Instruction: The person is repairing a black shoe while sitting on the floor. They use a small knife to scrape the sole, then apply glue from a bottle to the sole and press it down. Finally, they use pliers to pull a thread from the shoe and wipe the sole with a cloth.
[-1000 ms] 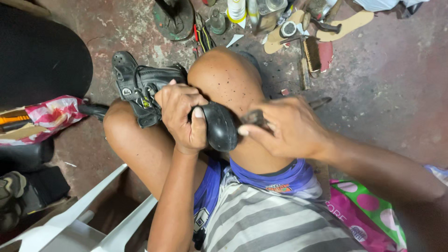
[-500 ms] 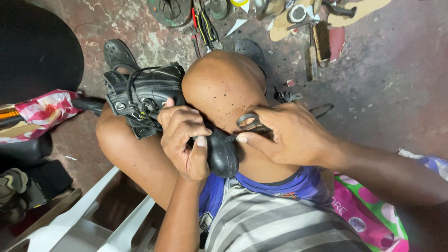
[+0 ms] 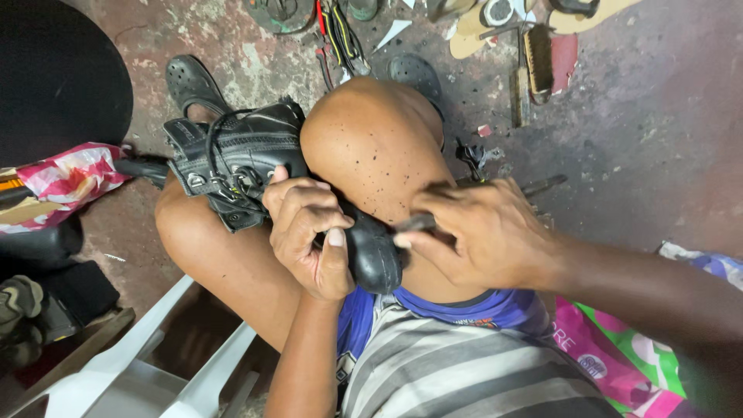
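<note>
A black lace-up boot [image 3: 240, 159] lies wedged between my bare knees, toe toward me. My left hand [image 3: 306, 236] grips the boot just behind its shiny toe cap [image 3: 373, 251], thumb pressed on top. My right hand [image 3: 480, 232] pinches a small dark metal tool [image 3: 414, 224] and holds its tip against the toe cap's right side. How the tool ends is hidden by my fingers.
On the concrete floor ahead lie a brush [image 3: 538, 62], shoe soles [image 3: 472, 35], coloured wires [image 3: 337, 35] and sandals [image 3: 186, 81]. A pink floral bag [image 3: 66, 182] sits at left, a white plastic chair [image 3: 139, 364] below, a green-pink bag [image 3: 627, 356] at right.
The view has shifted so the boot and knees sit lower and larger. My right hand has moved in closer to the toe cap; my left hand keeps its grip.
</note>
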